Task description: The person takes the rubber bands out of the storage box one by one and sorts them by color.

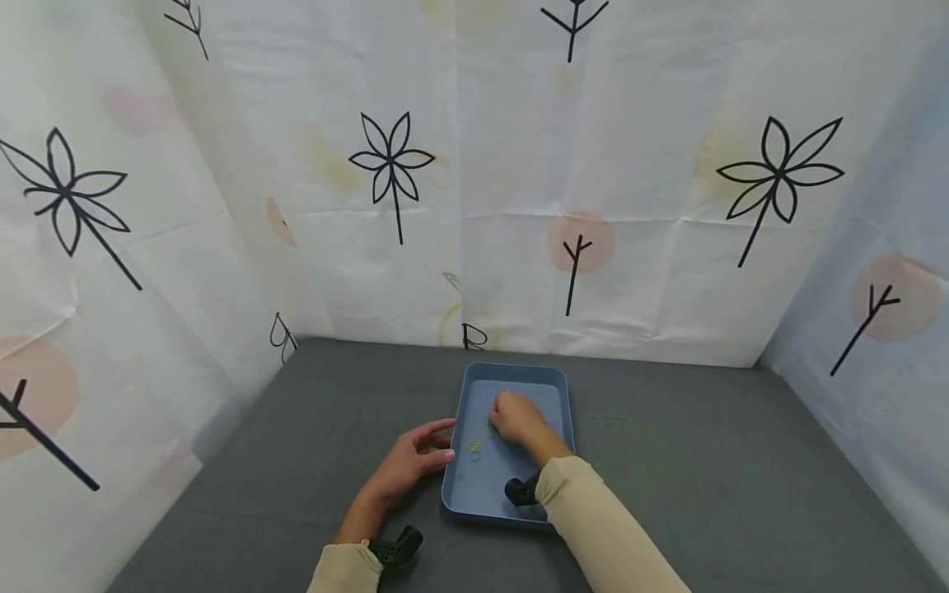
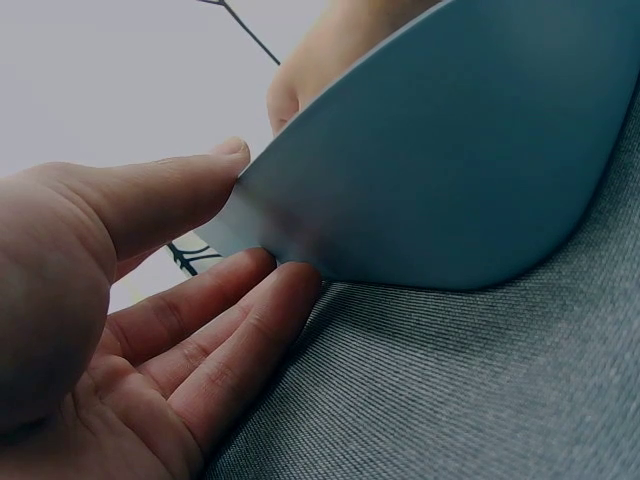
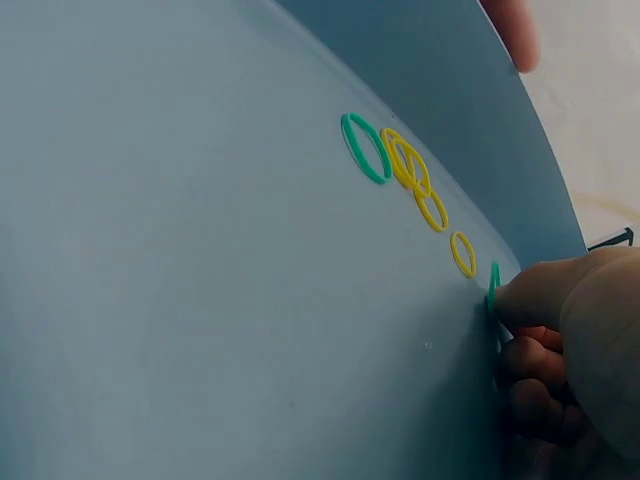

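Observation:
My right hand (image 1: pixel 519 418) is over the far part of a blue tray (image 1: pixel 470 496), its fingers curled and pinching a green rubber band (image 3: pixel 495 274) at the tray floor. Several yellow rubber bands (image 3: pixel 454 250) and another green rubber band (image 3: pixel 357 158) lie in a row along the left wall inside; some yellow ones overlap. Beside that wall, outside the tray, is my left hand (image 1: pixel 411 457). Its thumb touches the rim and its extended fingertips rest against the lower outer wall (image 2: pixel 400 200).
Three faint green bands (image 1: pixel 609 421) lie in a row on the grey tabletop (image 1: pixel 704 478), right of the tray. A white patterned cloth (image 1: pixel 504 148) hangs behind the table and at both sides. Each wrist wears a dark camera (image 1: pixel 522 492).

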Available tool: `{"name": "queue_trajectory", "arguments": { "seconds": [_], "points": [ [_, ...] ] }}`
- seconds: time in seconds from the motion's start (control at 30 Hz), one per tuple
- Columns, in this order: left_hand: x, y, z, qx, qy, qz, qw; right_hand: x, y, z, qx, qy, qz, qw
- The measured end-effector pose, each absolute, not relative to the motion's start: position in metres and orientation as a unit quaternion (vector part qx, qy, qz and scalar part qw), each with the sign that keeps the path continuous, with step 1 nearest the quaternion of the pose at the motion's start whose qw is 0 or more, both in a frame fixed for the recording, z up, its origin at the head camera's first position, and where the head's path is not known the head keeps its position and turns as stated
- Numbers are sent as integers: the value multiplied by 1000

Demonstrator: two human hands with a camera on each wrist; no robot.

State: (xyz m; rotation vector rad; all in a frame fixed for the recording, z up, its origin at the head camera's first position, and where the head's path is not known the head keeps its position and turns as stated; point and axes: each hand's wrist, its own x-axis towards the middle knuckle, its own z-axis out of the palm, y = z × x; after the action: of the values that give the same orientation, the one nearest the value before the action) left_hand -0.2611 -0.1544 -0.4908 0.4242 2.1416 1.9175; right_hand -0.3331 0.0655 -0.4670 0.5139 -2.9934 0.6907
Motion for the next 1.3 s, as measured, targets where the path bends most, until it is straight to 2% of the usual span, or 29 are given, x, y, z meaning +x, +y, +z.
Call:
{"name": "queue_trajectory", "arguments": {
  "seconds": [1.3],
  "points": [
    [-265, -155, -494, 141, 738, 649, 120, -324, 99, -431, 160, -933, 322, 3]
  ]
}}
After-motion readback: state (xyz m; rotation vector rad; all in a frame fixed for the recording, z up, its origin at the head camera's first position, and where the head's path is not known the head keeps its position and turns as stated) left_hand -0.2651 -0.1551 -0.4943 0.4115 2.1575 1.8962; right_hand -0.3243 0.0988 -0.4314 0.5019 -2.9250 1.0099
